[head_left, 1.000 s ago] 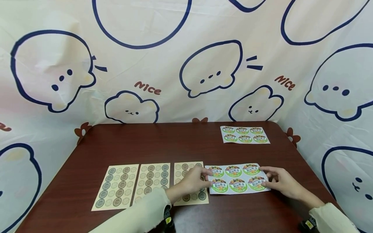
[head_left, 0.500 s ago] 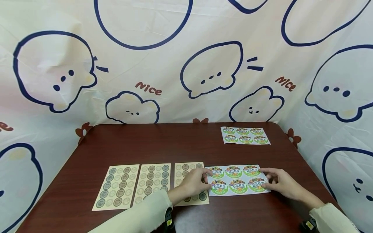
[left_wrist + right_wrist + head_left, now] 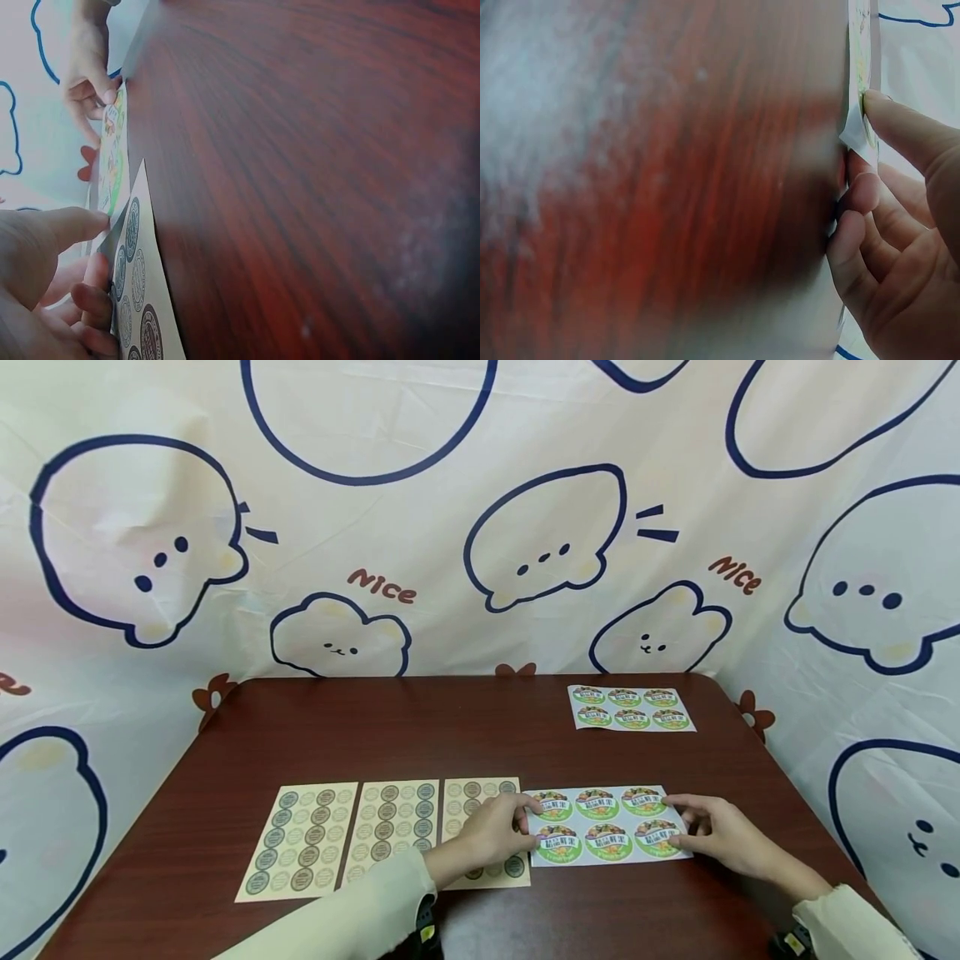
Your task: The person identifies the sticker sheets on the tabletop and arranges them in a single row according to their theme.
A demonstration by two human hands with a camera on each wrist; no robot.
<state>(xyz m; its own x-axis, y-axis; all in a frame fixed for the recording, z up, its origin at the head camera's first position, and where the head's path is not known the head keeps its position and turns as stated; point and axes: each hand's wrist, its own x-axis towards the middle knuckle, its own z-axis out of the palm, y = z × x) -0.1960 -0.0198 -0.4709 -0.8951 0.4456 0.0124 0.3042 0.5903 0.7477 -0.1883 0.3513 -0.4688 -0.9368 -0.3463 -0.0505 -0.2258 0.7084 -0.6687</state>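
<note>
A white sheet of several round green fruit-label stickers (image 3: 607, 827) is held level at the right front of the table. My left hand (image 3: 491, 833) pinches its left edge, the thumb on top and fingers curled below in the left wrist view. At the opposite edge my right hand (image 3: 723, 835) grips it the same way; the right wrist view shows the thumb (image 3: 904, 124) over a bent-up corner of the sheet. The rightmost of three cream sheets of round seal stickers (image 3: 455, 806) lies under my left hand, partly hidden by it.
Two more cream seal-sticker sheets, a middle one (image 3: 367, 835) and a left one (image 3: 281, 847), lie in a row on the brown table (image 3: 390, 735). A second fruit-label sheet (image 3: 636, 708) lies at the back right. A cartoon-printed cloth (image 3: 435, 527) hangs behind.
Both hands have shifted slightly left with the fruit-label sheet between them. The rightmost cream sheet has slid a little left too, closer to the middle one.
</note>
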